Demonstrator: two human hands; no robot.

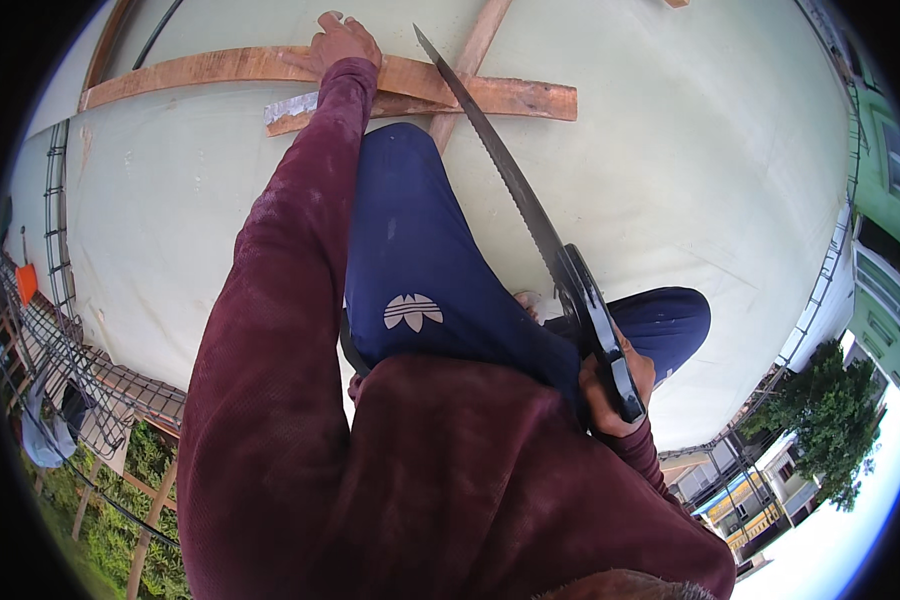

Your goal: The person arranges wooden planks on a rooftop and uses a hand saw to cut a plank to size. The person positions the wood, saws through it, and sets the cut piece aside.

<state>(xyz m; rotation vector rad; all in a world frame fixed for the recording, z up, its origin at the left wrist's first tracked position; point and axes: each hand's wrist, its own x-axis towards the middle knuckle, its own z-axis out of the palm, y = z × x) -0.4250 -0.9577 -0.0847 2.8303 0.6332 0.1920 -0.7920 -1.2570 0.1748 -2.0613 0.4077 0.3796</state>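
My left hand rests at the top across a long wooden plank, its thumb along the wood and its slightly bent fingers apart beyond the far edge. A shorter piece with a pale patch lies under that plank, and a crossing strip runs beneath both. My right hand is closed round the black handle of a hand saw at lower right. The long toothed blade angles up-left, its tip over the planks near my left hand; whether it touches them I cannot tell. My blue-trousered knee is just below the planks.
I am low on a large pale sheet surface. Wire mesh and rebar edge it at left, with greenery below and an orange object nearby. At right are more rebar, a tree and a green building.
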